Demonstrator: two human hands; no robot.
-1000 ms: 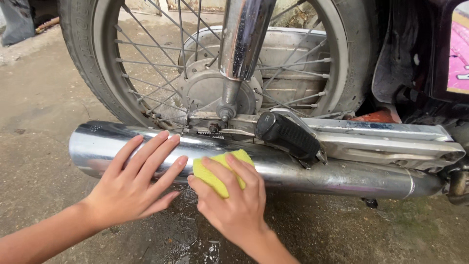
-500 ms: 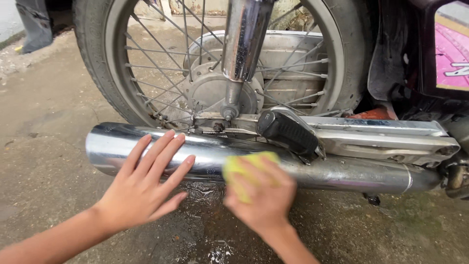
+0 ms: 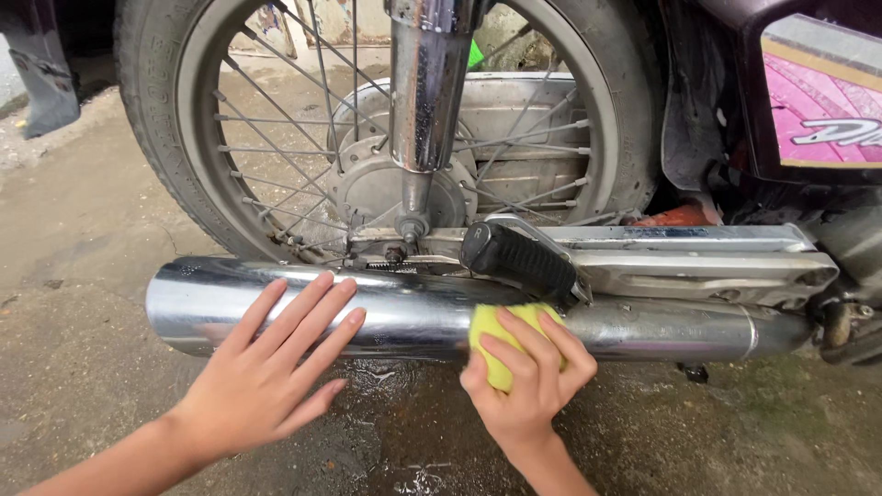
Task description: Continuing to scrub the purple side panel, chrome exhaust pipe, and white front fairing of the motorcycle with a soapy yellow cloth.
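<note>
Head view | wet concrete ground (image 3: 83,303) | left hand (image 3: 266,377) spread | right hand (image 3: 528,390) gripping sponge (image 3: 496,335)

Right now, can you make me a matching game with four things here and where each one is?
Things:
1. left hand
2. sponge
3. footrest
4. wheel

Places:
A. black, sticking out just above the sponge
B. flat on the shiny exhaust pipe, fingers spread
C. behind the pipe, with thin spokes
D. yellow, pressed on the pipe under the right hand

Pairs: 1-B, 2-D, 3-A, 4-C
</note>
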